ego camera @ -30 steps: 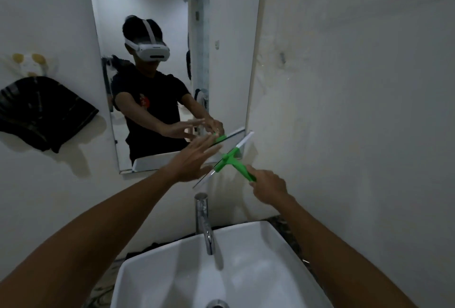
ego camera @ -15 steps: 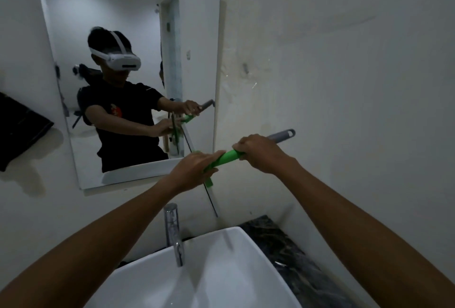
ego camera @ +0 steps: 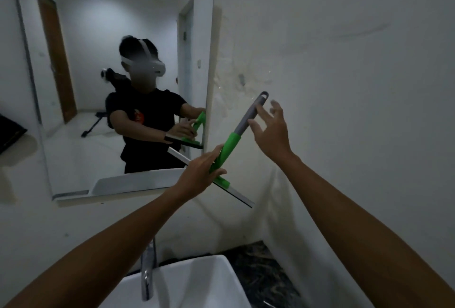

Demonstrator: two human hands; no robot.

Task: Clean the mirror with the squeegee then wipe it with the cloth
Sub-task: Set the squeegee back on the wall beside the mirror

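Note:
A squeegee (ego camera: 231,145) with a green neck, grey handle end and long white blade hangs in front of the wall, just right of the mirror's lower right corner. My left hand (ego camera: 199,176) grips its green neck near the blade. My right hand (ego camera: 270,132) is beside the grey handle with fingers spread, thumb touching or nearly touching it, not gripping. The mirror (ego camera: 103,44) covers the wall at upper left and reflects the person and the squeegee. A dark cloth (ego camera: 9,132) hangs at the far left edge, mostly cut off.
A white basin (ego camera: 187,283) sits below with a chrome tap (ego camera: 147,273) at its back. A dark marbled counter (ego camera: 266,273) runs to its right. The white wall (ego camera: 344,61) fills the right side.
My right hand has let go of the handle and opened. My left hand now holds the squeegee alone, and its handle has swung up to point upward and right. The view has tilted upward.

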